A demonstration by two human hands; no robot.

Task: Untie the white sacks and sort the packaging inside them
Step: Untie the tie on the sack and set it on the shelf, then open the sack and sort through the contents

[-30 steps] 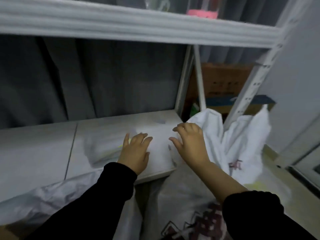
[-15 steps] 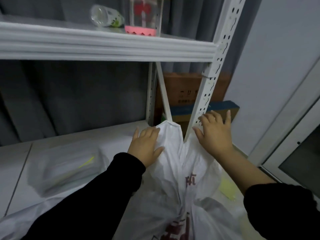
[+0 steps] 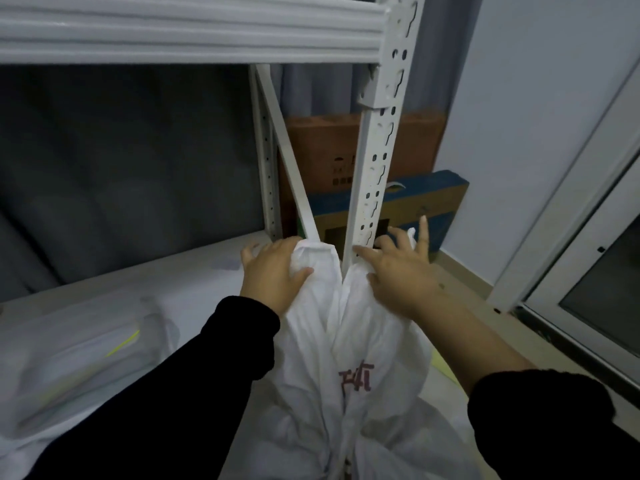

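A white sack (image 3: 363, 334) with red print stands in front of me, its top split into two flaps on either side of the white shelf post (image 3: 379, 150). My left hand (image 3: 273, 275) grips the left flap between thumb and fingers. On the right flap lies my right hand (image 3: 403, 275), fingers spread, with a bit of white fabric showing between them. A clear plastic package (image 3: 79, 344) with a yellow-green strip lies on the lower shelf board (image 3: 207, 271) to the left.
An upper shelf beam (image 3: 190, 29) runs across the top. Behind the post stand a brown cardboard box (image 3: 322, 150) and a blue box (image 3: 436, 202). A white door frame (image 3: 568, 244) is at the right. Dark curtain hangs behind the shelf.
Both hands left the shelf board and moved right onto the sack's top. The left hand closed on the left flap, the right hand spread over the right flap.
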